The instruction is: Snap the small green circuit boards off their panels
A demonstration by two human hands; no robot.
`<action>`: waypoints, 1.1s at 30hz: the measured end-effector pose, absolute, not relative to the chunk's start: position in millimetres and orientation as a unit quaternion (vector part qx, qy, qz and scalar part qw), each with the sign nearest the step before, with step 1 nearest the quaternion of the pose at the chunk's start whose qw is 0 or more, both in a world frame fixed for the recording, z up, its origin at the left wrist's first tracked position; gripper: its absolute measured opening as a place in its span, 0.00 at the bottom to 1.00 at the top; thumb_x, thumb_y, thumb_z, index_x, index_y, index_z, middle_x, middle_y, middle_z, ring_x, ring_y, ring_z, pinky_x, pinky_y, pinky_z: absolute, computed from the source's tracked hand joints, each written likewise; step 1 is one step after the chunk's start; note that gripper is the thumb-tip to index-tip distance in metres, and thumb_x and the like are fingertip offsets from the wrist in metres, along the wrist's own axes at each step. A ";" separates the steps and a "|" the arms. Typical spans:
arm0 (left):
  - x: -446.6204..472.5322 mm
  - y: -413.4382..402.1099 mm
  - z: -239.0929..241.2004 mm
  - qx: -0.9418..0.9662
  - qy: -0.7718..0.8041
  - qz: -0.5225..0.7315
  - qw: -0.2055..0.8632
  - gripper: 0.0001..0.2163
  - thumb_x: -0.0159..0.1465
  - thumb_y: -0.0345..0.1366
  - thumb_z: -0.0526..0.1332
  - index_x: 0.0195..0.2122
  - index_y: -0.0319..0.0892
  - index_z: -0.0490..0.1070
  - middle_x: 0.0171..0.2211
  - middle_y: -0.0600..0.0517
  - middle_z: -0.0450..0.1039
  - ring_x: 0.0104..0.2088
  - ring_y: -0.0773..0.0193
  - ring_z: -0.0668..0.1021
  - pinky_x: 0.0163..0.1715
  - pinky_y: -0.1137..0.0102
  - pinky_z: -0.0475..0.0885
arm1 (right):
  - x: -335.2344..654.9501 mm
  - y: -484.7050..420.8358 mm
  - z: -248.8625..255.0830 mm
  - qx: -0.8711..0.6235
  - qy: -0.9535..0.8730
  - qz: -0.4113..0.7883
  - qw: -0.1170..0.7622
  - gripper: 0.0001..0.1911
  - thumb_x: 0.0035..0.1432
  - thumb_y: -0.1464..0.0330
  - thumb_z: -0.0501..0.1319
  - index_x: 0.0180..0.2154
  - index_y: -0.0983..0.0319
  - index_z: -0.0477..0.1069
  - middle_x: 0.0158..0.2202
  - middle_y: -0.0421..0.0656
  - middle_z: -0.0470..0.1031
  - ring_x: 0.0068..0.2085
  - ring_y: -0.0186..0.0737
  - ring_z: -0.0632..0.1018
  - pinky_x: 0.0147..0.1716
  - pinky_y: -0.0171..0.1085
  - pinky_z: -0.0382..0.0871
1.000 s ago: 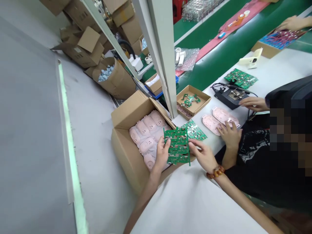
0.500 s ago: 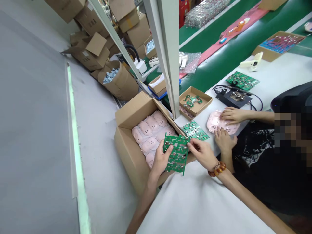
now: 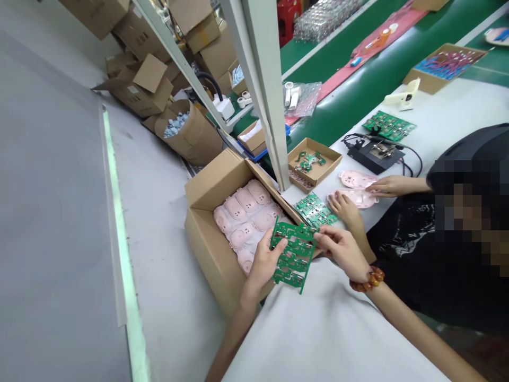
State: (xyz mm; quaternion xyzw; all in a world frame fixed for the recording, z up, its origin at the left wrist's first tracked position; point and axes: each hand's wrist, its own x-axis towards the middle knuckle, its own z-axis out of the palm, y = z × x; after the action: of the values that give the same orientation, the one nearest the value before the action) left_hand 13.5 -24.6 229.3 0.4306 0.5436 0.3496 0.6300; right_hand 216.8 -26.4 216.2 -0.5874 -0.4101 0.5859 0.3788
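Observation:
A green circuit board panel [image 3: 294, 254] is held up over my lap, tilted, with slots between its rows. My left hand [image 3: 267, 257] grips its left edge, thumb on the front face. At the upper right corner, the fingers of my right hand [image 3: 340, 249] are pinched together on the board's edge; a bead bracelet [image 3: 368, 279] circles that wrist. Just behind the panel stands an open cardboard box [image 3: 210, 249] holding rows of pink plastic shells [image 3: 240, 236]. More green circuit board panels [image 3: 314, 209] lie on the table beyond my right hand.
To the right, a co-worker's hands [image 3: 350, 212] handle pink shells [image 3: 358, 197]. Behind them are a black soldering device [image 3: 376, 154] with cables and a shallow carton [image 3: 314, 159] of small boards. A pale metal post [image 3: 264, 95] rises behind the box. A green conveyor [image 3: 338, 116] runs beyond.
My hands and the board panel have shifted slightly right and down in view. The co-worker's pink shell now shows as two parts side by side, and their hands have moved.

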 end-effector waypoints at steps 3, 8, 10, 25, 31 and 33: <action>12.4 -23.8 230.5 0.467 0.542 0.335 0.613 0.16 0.66 0.51 0.65 0.43 0.43 0.73 0.38 0.52 0.78 0.34 0.65 0.77 0.35 0.72 0.74 | 221.0 -26.9 213.7 -0.621 -0.439 0.529 0.375 0.22 0.54 0.51 0.62 0.21 0.59 0.61 0.18 0.35 0.58 0.22 0.32 0.59 0.21 0.33 0.52; 12.2 -25.1 231.6 0.473 0.540 0.323 0.617 0.16 0.67 0.51 0.64 0.43 0.43 0.72 0.35 0.53 0.76 0.32 0.66 0.76 0.33 0.73 0.73 | 217.2 -32.8 213.0 -0.631 -0.451 0.498 0.388 0.21 0.56 0.53 0.60 0.20 0.59 0.61 0.18 0.35 0.56 0.23 0.32 0.59 0.22 0.34 0.51; 12.8 -27.7 231.8 0.472 0.544 0.324 0.614 0.15 0.67 0.51 0.64 0.43 0.43 0.72 0.35 0.53 0.76 0.33 0.65 0.76 0.33 0.73 0.74 | 212.3 -36.4 213.8 -0.648 -0.442 0.468 0.407 0.21 0.56 0.54 0.59 0.19 0.59 0.61 0.19 0.35 0.55 0.23 0.32 0.59 0.23 0.34 0.52; 0.0 -40.2 237.8 0.463 0.573 0.342 0.583 0.13 0.67 0.49 0.64 0.41 0.45 0.71 0.33 0.54 0.75 0.32 0.65 0.76 0.32 0.73 0.73 | 192.2 -43.1 227.4 -0.671 -0.501 0.370 0.401 0.20 0.61 0.53 0.59 0.23 0.59 0.67 0.18 0.36 0.61 0.21 0.33 0.63 0.21 0.33 0.56; -4.6 -35.2 231.1 0.377 0.606 0.432 0.551 0.18 0.64 0.52 0.66 0.48 0.46 0.72 0.42 0.50 0.79 0.43 0.58 0.80 0.44 0.67 0.77 | 185.4 -49.9 231.5 -0.651 -0.529 0.352 0.414 0.19 0.65 0.53 0.59 0.30 0.60 0.72 0.20 0.37 0.67 0.21 0.33 0.66 0.22 0.33 0.60; -5.6 -36.0 231.5 0.358 0.603 0.435 0.564 0.20 0.63 0.53 0.67 0.49 0.46 0.72 0.43 0.50 0.79 0.43 0.58 0.81 0.45 0.66 0.78 | 181.2 -49.9 231.8 -0.621 -0.566 0.393 0.374 0.20 0.65 0.53 0.59 0.28 0.60 0.73 0.19 0.36 0.66 0.20 0.33 0.66 0.22 0.34 0.60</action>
State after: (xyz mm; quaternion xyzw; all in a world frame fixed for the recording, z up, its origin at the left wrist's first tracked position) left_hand -5.6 -36.0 231.5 0.3583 0.6029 0.4354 0.5644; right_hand 181.2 -49.9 231.8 -0.6206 -0.5660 0.3930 0.3742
